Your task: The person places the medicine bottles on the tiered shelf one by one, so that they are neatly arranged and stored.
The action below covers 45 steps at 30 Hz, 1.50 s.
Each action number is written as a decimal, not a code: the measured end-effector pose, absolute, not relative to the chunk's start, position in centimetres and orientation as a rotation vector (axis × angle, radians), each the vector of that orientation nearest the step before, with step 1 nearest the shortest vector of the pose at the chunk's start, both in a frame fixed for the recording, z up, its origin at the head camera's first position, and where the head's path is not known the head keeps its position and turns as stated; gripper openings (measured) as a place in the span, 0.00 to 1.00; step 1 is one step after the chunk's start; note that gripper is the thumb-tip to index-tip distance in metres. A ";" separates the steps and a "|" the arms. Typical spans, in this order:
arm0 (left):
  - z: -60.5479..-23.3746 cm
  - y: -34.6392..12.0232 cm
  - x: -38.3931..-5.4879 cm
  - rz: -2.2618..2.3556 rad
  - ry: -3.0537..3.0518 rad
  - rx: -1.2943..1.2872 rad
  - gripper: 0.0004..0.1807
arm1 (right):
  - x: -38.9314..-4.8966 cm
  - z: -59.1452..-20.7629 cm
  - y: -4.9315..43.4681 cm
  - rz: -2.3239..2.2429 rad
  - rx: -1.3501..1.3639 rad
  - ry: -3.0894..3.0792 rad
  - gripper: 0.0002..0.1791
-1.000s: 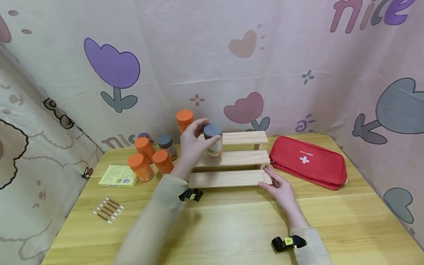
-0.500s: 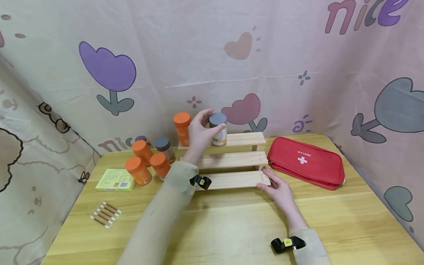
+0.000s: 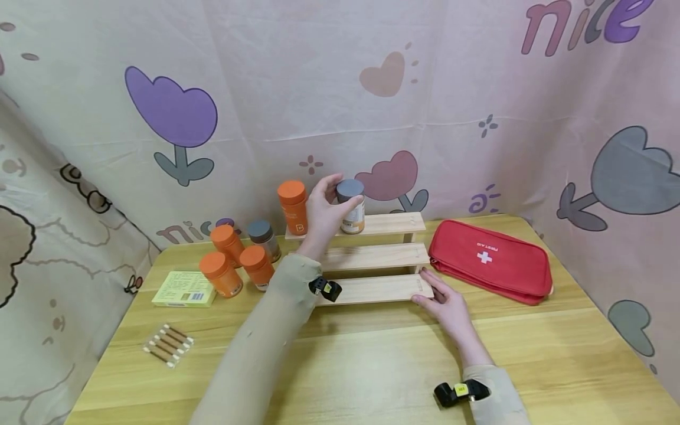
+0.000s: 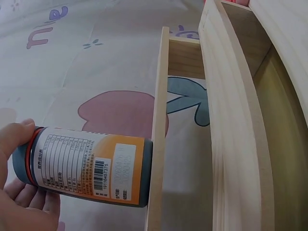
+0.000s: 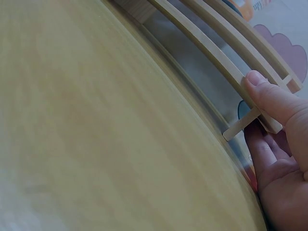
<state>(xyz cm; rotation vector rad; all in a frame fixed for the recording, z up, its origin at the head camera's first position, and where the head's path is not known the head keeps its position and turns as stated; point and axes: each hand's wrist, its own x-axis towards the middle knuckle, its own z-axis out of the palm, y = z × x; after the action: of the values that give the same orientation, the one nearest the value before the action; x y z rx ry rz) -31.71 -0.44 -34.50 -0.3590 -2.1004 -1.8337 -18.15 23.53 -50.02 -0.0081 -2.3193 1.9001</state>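
Note:
My left hand [image 3: 324, 215] grips a grey-capped pill bottle [image 3: 353, 221] around its cap, thumb on one side and fingers on the other. The bottle stands upright, its base right at the top tier of a three-step wooden rack [image 3: 379, 256]. In the left wrist view, the white and orange label [image 4: 98, 166] with its barcode is visible. An orange pill bottle [image 3: 294, 211] stands on the same tier, left of the hand. My right hand [image 3: 448, 307] holds the right end of the lowest tier, thumb [image 5: 257, 79] on top and fingers beneath the board.
Left of the rack stand several orange bottles [image 3: 222, 276] and another grey-capped bottle [image 3: 264, 238]. A pale green box [image 3: 183, 289] and a packet of cotton swabs [image 3: 169, 345] lie farther left. A red first-aid pouch [image 3: 494, 261] lies to the right, near the rack's end.
The left hand has carried the grey-capped bottle up and slightly right, from in front of the middle tier to the top tier. My right hand has kept its hold on the rack.

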 end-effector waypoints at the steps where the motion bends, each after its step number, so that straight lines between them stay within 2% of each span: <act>1: -34.5 -0.4 -31.8 -1.832 -2.105 -0.359 0.32 | -18.2 -50.0 23.5 1.899 -0.008 -2.319 0.34; 14: -34.9 -0.9 -31.9 -1.797 -2.090 -0.448 0.32 | -18.1 -49.8 23.5 1.915 -0.018 -2.325 0.35; 21: -35.4 -2.0 -29.2 -1.695 -1.978 -0.467 0.29 | -17.9 -49.7 23.3 1.918 -0.002 -2.315 0.34; 27: -36.6 -4.2 -25.3 -1.796 -1.905 -0.477 0.26 | -18.0 -49.7 23.3 1.912 0.002 -2.318 0.35; 31: -37.8 -6.0 -23.9 -1.869 -1.884 -0.428 0.24 | -18.0 -49.8 23.5 1.891 -0.017 -2.331 0.35; 37: -39.4 -9.2 -23.3 -1.904 -1.807 -0.307 0.25 | -18.1 -49.9 23.5 1.865 -0.031 -2.359 0.35; 45: -41.2 -12.9 -24.0 -1.610 -1.863 -0.201 0.24 | -18.2 -50.1 23.6 1.860 -0.025 -2.372 0.36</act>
<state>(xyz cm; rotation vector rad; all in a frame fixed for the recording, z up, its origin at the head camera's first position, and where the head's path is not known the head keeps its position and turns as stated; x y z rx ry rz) -24.05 -12.95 -41.19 -0.2008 -1.8626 -1.6102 -18.18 23.61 -50.09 -0.0253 -2.3719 1.8604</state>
